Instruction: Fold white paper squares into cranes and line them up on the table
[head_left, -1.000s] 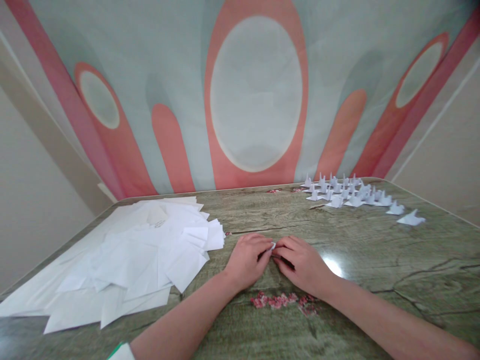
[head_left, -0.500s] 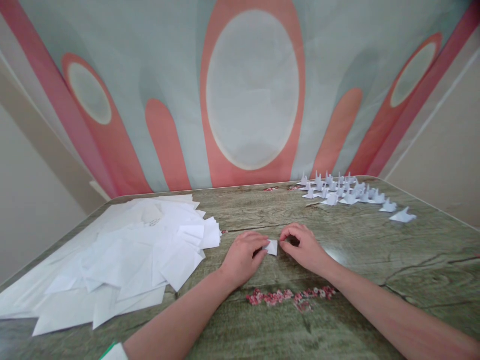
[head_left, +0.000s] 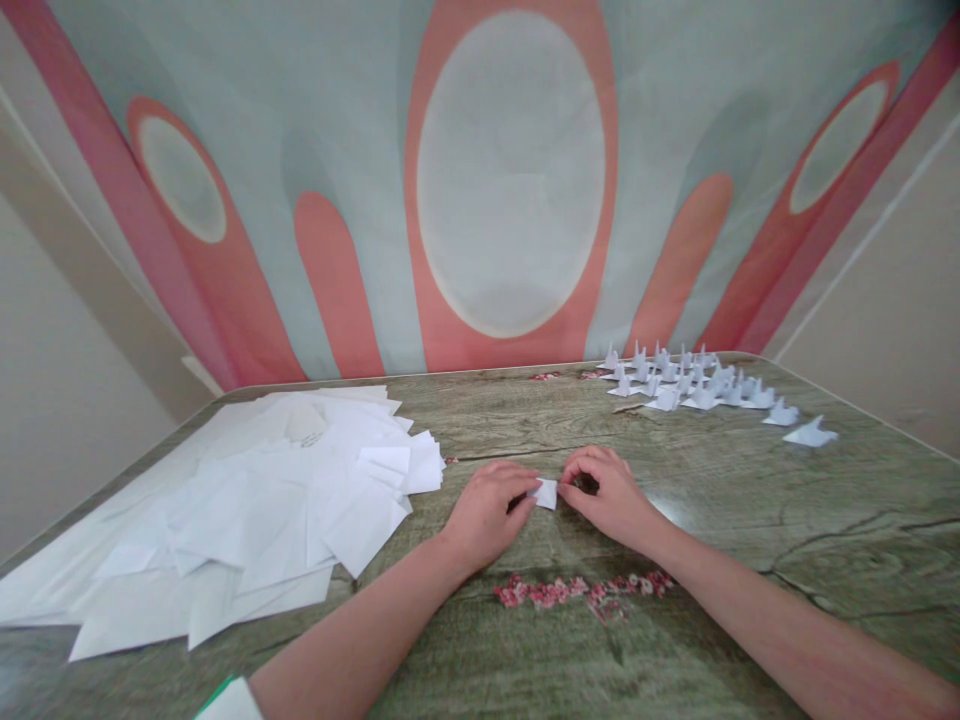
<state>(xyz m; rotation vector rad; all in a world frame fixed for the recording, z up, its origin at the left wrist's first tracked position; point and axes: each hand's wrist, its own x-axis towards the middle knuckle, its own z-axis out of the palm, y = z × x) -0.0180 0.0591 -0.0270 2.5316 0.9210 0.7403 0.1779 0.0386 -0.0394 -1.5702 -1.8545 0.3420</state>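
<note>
A small folded piece of white paper lies on the wood-patterned table between my two hands. My left hand holds its left side, with thumb and fingers closed on the edge. At the paper's right corner is my right hand, its thumb and forefinger pinched together; the fingertips appear to touch the corner. Whether paper sits inside that pinch is too small to make out.
A spread heap of white paper sheets covers the table's left side. Several folded white paper birds stand in rows at the far right, one bird nearest me. Behind the table hangs a patterned backdrop.
My right fingertips have come slightly closer to the paper's right corner. The left hand keeps its hold, and the whole view has shifted slightly.
</note>
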